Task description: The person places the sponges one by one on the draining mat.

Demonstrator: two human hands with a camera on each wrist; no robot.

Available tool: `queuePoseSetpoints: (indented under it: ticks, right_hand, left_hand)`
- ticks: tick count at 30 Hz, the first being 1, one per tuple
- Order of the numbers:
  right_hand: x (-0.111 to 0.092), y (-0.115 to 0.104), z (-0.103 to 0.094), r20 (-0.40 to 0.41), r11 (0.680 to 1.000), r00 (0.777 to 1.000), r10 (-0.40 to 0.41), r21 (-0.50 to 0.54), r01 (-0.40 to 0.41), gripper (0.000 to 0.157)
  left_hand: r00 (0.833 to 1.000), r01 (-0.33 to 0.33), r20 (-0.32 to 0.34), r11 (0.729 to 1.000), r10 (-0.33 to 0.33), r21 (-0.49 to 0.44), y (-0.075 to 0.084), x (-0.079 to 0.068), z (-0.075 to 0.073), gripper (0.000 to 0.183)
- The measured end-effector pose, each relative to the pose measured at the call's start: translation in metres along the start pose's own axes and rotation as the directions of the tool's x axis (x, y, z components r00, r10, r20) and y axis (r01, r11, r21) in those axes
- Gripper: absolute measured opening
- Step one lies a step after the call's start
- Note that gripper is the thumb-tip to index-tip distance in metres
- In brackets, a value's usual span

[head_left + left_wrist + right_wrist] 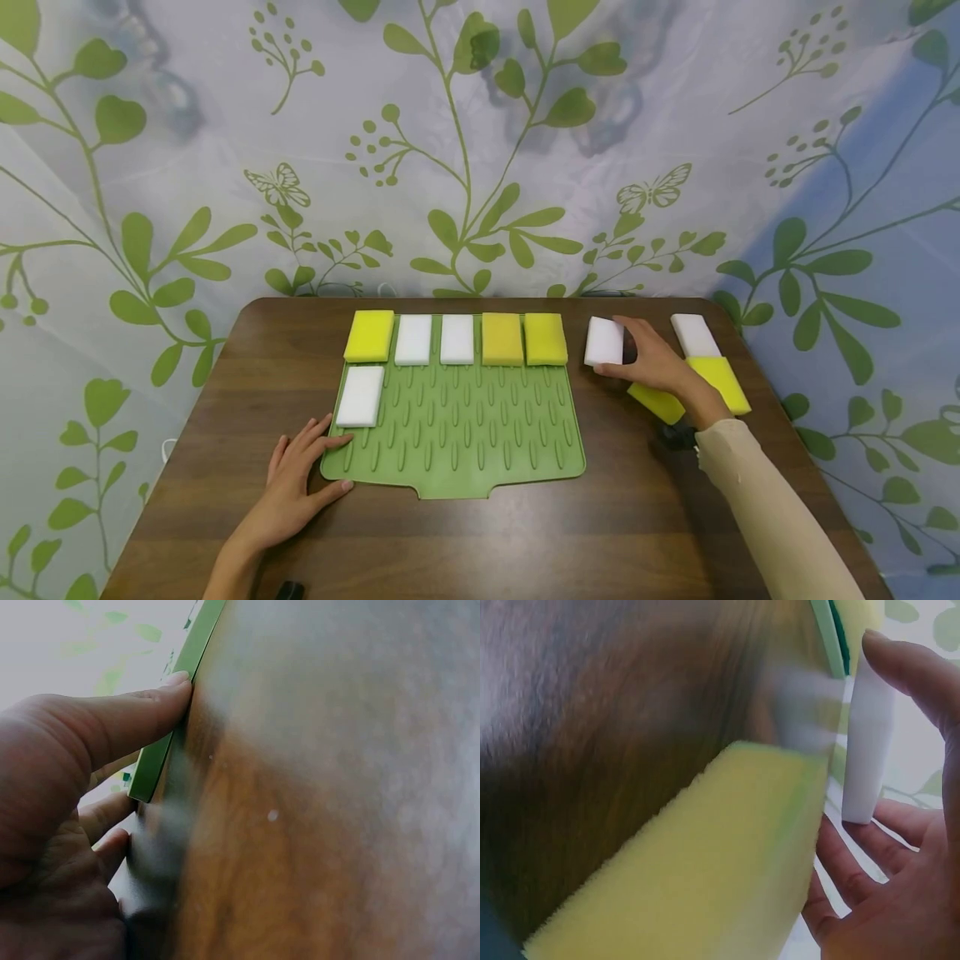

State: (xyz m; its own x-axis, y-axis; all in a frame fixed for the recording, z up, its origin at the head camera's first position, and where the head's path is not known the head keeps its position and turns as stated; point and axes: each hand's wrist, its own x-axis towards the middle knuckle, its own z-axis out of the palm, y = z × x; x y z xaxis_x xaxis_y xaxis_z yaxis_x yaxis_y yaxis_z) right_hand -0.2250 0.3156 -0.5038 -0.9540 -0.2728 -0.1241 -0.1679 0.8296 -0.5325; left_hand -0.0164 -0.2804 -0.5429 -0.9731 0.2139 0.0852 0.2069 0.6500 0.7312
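My right hand (651,357) pinches a white sponge (604,342) between thumb and fingers, just right of a green drying mat (465,490). In the right wrist view the same white sponge (868,742) stands on edge between the thumb and fingertips. Below that hand lies a yellow sponge (660,403), partly hidden by the wrist. My left hand (288,479) rests at the mat's lower left corner with fingers spread. In the left wrist view its thumb (142,712) touches the green edge. On the mat's back row sit several white and yellow sponges; one white sponge (361,397) lies in front at the left.
Farther right, another white sponge (694,335) and a yellow sponge (722,385) lie close together near the table's right edge. A leaf-patterned cloth (480,150) hangs behind the brown wooden table (525,550). A small black object (291,590) shows at the front edge of the view.
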Motion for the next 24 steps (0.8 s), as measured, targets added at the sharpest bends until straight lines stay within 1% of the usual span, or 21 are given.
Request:
queuePoseSetpoints:
  ticks: [6,14,18,24]
  right_hand:
    - [-0.003,-0.009,0.002,-0.007,0.999,0.999,-0.039,-0.012,0.039,0.116]
    - [-0.006,-0.022,0.008,-0.019,0.997,0.997,-0.071,0.015,0.071,0.114]
    - [-0.007,-0.029,0.012,-0.035,0.994,0.994,-0.103,0.024,0.104,0.113]
    - [-0.008,-0.04,0.016,-0.068,0.989,0.987,-0.147,0.011,0.148,0.11]
  left_hand:
    - [1.0,-0.002,-0.007,1.0,0.002,0.007,-0.001,0.0,0.0,0.064]
    - [1.0,-0.005,-0.01,1.0,0.005,0.002,-0.002,-0.001,0.001,0.064]
    - [1.0,-0.006,-0.011,1.0,0.006,0.0,-0.002,-0.001,0.001,0.064]
    - [1.0,-0.007,-0.01,1.0,0.007,-0.007,-0.002,-0.001,0.001,0.063]
